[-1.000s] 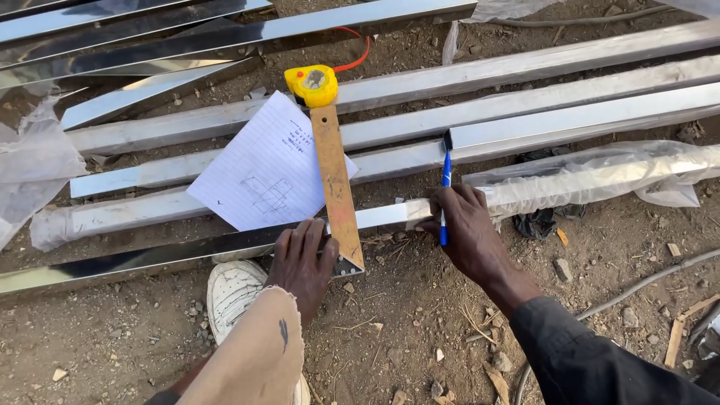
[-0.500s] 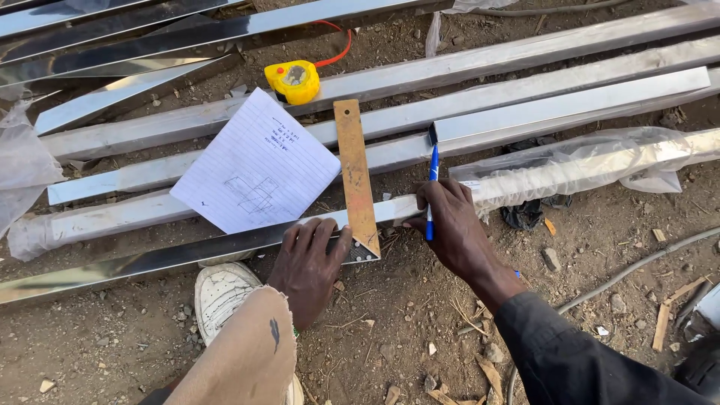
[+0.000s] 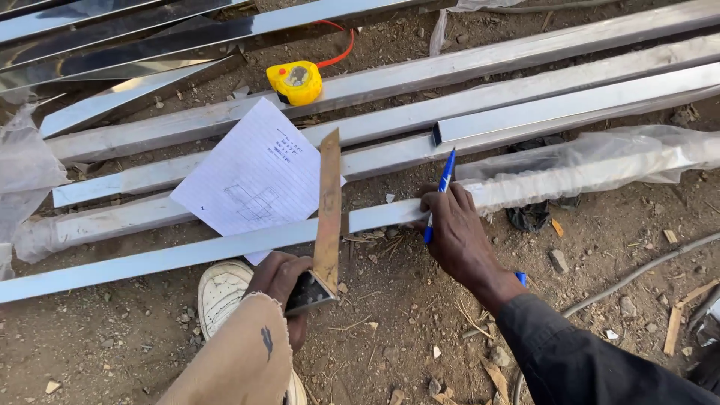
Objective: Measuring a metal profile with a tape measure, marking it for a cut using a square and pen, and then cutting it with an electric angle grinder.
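My left hand (image 3: 281, 289) grips the dark stock of a try square (image 3: 328, 214) and holds it tilted up off the nearest steel tube (image 3: 187, 251), its rusty blade pointing away from me. My right hand (image 3: 457, 232) holds a blue pen (image 3: 444, 180) and rests on the same tube where its plastic wrapping (image 3: 600, 161) begins. A white lined sheet with a small sketch (image 3: 255, 176) lies across the tubes to the left of the blade. A yellow tape measure (image 3: 295, 81) sits on a farther tube.
Several long steel tubes (image 3: 525, 90) lie side by side on bare dirt. My white shoe (image 3: 221, 289) stands beneath the near tube. A grey cable (image 3: 637, 274) and wood scraps (image 3: 675, 326) lie at the right. Crumpled clear plastic (image 3: 22, 169) is at the left.
My left hand has closed on the square's stock and lifted it off the tube, tilting the blade up. The right hand with the pen stays on the tube.
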